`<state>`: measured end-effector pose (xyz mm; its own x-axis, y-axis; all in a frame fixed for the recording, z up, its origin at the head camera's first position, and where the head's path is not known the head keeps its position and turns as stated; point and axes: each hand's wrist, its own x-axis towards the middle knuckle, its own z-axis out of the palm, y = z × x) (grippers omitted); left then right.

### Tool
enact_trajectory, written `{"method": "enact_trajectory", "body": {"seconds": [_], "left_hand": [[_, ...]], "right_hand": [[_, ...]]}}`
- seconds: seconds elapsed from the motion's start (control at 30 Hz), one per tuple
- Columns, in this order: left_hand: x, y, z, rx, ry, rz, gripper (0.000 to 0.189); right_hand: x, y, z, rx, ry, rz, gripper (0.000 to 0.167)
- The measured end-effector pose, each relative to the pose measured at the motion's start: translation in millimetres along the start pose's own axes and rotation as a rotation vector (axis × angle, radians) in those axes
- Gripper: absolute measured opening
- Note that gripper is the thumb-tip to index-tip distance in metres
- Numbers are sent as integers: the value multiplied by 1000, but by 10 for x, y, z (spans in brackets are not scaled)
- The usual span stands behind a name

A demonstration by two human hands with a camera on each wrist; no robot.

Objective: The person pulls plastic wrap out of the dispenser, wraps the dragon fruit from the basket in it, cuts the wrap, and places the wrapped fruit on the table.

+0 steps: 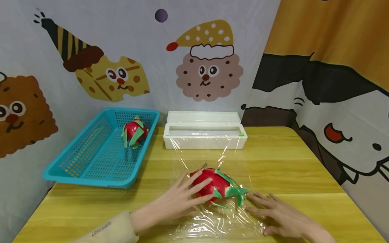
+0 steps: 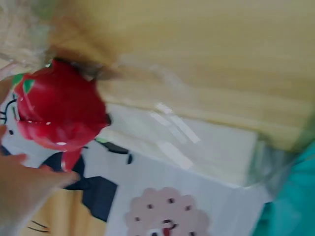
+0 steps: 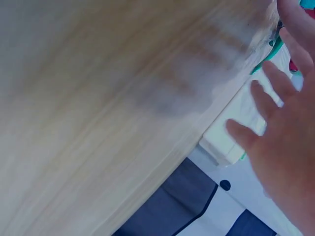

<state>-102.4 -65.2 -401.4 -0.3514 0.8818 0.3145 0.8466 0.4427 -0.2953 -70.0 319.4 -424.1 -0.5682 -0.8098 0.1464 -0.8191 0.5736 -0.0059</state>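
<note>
A red dragon fruit [image 1: 212, 182] with green scales lies on a sheet of clear cling film [image 1: 209, 226] spread over the table. My left hand [image 1: 185, 197] rests with spread fingers on the fruit's left side; the left wrist view shows the dragon fruit [image 2: 64, 105] close by. My right hand [image 1: 282, 216] is near the film's right edge, its fingers extended beside the fruit's green tips. In the right wrist view that hand [image 3: 290, 128] has its fingers apart. The film runs back to a white cling film dispenser [image 1: 205, 141], its lid raised.
A blue plastic basket [image 1: 91, 184] stands at the left with another dragon fruit [image 1: 135, 131] inside. The wooden table [image 1: 288, 162] ends at a cartoon-printed cloth [image 1: 206, 104] behind it.
</note>
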Motion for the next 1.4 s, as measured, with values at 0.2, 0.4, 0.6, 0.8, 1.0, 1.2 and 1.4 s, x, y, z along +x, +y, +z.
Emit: {"method": "enact_trajectory", "body": {"seconds": [0.2,0.4,0.6,0.8,1.0,1.2,1.4], "left_hand": [[-288,-38,18,-127,85,158,33],[-498,-89,10,-433,-43,197,29],[-633,-67,41,-554,-172,160,27],[-679,-62,122,-619,-157,110,23],[-658,-58,170,-663,-68,86,13],[-626,-25,128,-784,-60,-42,16],[-586,-52,92,-913,-41,-160,13]], "right_hand": [[62,52,-31,66,102,-106,62],[125,61,-22,189,138,-188,46],[157,73,30,216,125,-217,35],[181,93,59,219,156,-235,26],[206,82,38,254,152,-214,22],[242,50,-37,317,155,-181,24],[283,59,-179,402,164,-103,21]]}}
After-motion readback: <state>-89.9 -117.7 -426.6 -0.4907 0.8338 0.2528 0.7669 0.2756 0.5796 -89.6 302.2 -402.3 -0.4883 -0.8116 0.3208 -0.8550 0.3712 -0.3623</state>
